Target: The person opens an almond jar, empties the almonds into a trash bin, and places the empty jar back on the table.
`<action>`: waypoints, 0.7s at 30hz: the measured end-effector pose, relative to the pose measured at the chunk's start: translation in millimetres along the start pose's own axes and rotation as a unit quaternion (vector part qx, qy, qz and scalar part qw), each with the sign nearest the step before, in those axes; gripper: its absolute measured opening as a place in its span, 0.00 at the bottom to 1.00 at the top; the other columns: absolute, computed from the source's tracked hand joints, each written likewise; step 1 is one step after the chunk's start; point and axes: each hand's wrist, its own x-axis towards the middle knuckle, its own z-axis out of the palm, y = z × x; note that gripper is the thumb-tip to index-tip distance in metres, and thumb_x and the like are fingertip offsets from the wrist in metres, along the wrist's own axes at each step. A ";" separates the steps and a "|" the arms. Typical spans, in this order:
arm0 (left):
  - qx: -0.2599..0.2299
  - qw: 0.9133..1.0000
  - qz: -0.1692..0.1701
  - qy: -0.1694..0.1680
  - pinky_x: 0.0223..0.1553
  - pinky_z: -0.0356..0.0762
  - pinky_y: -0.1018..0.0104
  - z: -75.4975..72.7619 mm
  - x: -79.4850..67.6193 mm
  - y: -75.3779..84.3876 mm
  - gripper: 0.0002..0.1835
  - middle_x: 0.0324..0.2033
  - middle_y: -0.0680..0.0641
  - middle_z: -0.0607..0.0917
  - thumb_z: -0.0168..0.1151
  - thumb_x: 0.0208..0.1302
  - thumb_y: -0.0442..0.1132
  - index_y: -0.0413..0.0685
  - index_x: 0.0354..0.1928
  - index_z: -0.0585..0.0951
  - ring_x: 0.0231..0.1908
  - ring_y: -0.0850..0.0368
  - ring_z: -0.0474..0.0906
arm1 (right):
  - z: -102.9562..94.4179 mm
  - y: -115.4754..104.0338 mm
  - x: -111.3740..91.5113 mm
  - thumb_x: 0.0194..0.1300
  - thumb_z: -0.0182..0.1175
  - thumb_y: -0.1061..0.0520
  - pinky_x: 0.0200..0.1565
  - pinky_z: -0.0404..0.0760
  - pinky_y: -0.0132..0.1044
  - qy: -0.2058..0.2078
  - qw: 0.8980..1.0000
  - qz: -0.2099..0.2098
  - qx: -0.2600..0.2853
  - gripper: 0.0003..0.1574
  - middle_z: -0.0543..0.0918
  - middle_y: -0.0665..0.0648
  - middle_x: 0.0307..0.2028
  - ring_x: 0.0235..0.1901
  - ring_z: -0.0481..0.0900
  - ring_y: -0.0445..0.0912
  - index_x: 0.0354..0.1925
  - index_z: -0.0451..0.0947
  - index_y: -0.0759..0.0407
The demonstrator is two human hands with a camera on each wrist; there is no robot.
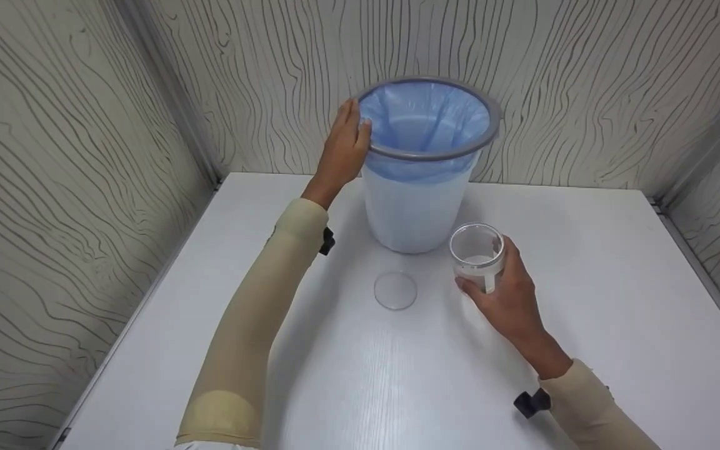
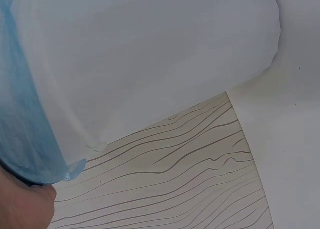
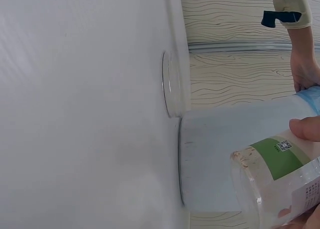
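Note:
My left hand [image 1: 342,147] grips the left side of the grey rim [image 1: 425,154] of a white trash bin [image 1: 416,212]. A blue bag [image 1: 422,119] lines the bin and folds over its outside. My right hand [image 1: 513,300] holds a clear plastic jar [image 1: 476,247] without its lid, fingers and thumb around its sides. In the right wrist view the jar has a green and white label [image 3: 280,159], and its base is raised off the tabletop. A clear round lid [image 1: 395,290] lies flat on the table in front of the bin, left of the jar.
The white table [image 1: 385,387] stands in a corner of panels with a wood-grain pattern; the back panel [image 1: 272,94] rises right behind the bin. Side panels [image 1: 54,187] flank the table, with metal strips [image 1: 169,87] at the corners.

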 end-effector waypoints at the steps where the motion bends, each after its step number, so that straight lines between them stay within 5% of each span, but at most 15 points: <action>1: 0.000 1.000 0.001 0.000 0.75 0.37 0.72 0.0 0.1 0.1 0.35 0.80 0.42 0.46 0.35 0.83 0.52 0.38 0.80 0.47 0.79 0.56 0.38 | 0.1 -0.2 -0.6 0.51 0.81 0.59 0.66 0.66 0.65 -0.001 1.000 0.001 0.002 0.66 0.69 0.67 0.67 0.67 0.69 0.63 0.76 0.51 0.64; 21: 0.002 1.000 0.005 0.002 0.75 0.37 0.71 0.1 1.1 -1.2 0.34 0.80 0.41 0.47 0.35 0.83 0.52 0.37 0.79 0.47 0.79 0.56 0.39 | 5.9 2.4 -9.0 0.55 0.79 0.50 0.65 0.65 0.67 -0.041 0.998 0.043 0.024 0.65 0.69 0.66 0.66 0.66 0.70 0.63 0.76 0.49 0.62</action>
